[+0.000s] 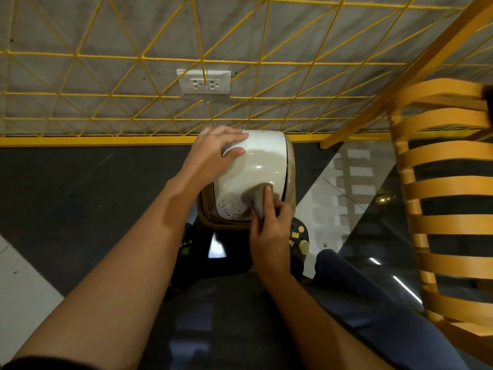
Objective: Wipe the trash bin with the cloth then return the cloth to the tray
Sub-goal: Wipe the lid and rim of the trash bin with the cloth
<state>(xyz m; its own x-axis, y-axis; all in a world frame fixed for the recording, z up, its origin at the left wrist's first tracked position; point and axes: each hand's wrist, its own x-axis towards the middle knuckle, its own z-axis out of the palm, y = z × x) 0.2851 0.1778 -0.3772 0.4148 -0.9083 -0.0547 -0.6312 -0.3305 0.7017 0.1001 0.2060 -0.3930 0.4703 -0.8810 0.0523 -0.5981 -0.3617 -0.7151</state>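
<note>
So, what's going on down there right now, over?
Left hand grips trash bin's far corner. Right hand pinches cloth, pressed on the white lid. Dark specks near cloth. Tray not in view.

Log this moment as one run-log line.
left hand: holds far corner of glossy white trash bin | right hand: pinches grey cloth on bin's near edge | dark specks left of cloth | tray: not in view
</note>
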